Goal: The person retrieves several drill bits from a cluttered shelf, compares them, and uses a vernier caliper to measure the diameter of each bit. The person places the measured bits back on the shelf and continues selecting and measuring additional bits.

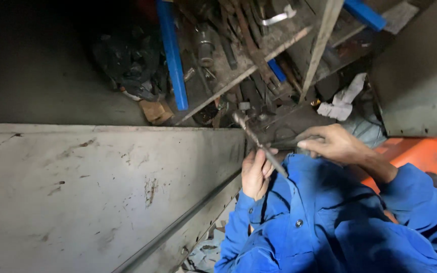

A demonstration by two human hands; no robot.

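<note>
Hands (294, 159) around thin metal rod (259, 144)

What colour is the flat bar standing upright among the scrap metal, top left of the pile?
Bright blue; the flat bar shows clearly in the head view.

The person wears a bright blue work jacket of heavy cloth, with long sleeves. The left sleeve (238, 222) ends in a plain cuff at the wrist; the right sleeve (416, 194) is bulkier and heavily creased, its cuff pushed a little way up the forearm. Across the chest the cloth lies in deep folds, and a single small round metal snap button (299, 223) shows near the middle, dark at its centre. Both hands, the left hand (257, 174) and the right hand (332, 144), are bare, without gloves, rings or a watch.
</note>
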